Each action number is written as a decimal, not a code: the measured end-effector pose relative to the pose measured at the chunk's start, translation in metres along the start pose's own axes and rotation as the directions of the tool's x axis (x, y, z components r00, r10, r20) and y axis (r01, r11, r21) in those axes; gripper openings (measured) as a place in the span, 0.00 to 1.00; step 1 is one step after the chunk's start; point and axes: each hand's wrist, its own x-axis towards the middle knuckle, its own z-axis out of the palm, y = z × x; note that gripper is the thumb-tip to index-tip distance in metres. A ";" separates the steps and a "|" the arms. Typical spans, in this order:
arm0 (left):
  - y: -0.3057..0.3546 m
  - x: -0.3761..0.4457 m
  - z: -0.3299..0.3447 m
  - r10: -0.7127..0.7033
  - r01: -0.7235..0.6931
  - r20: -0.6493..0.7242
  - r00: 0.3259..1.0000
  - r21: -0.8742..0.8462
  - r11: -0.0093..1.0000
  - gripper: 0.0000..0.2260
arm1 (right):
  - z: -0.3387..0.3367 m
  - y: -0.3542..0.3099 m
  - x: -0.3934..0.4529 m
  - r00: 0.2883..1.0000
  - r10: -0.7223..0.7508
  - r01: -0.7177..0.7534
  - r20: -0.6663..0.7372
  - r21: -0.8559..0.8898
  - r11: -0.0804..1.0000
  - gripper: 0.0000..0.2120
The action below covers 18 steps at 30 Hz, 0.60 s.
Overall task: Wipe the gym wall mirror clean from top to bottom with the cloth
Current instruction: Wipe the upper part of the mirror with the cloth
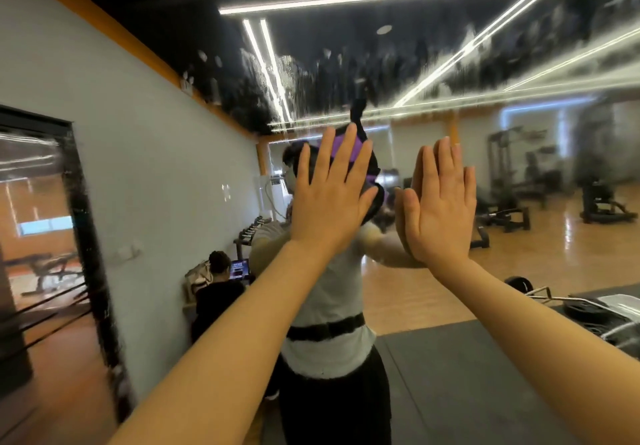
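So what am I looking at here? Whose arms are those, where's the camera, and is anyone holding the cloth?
There is no machine here. The picture comes from a wide-angle camera worn on a person's head, so the two bare arms reaching forward are that person's own. They stand in front of a big gym wall mirror, which is why you see their reflection facing back at you, along with reflected weight machines and ceiling lights. The left hand and the right hand are both raised with fingers straight, palms towards the glass; the right one seems to meet its own reflection. Neither holds anything, and no cloth is in view. The upper part of the mirror is covered in whitish streaks and smears, so the wiping looks unfinished.
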 end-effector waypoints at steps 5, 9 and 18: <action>0.002 -0.016 0.005 0.034 -0.033 -0.025 0.999 0.038 0.999 0.28 | 0.000 0.001 0.000 1.000 0.007 -0.007 -0.007 0.025 1.000 0.32; -0.010 -0.001 -0.003 0.126 -0.122 -0.030 0.992 0.097 0.988 0.27 | 0.000 0.001 0.000 1.000 0.000 0.000 -0.004 0.028 1.000 0.33; -0.061 0.090 -0.039 -0.144 0.145 -0.014 0.989 0.043 0.989 0.25 | 0.001 0.004 -0.002 1.000 -0.016 0.016 -0.014 -0.004 1.000 0.33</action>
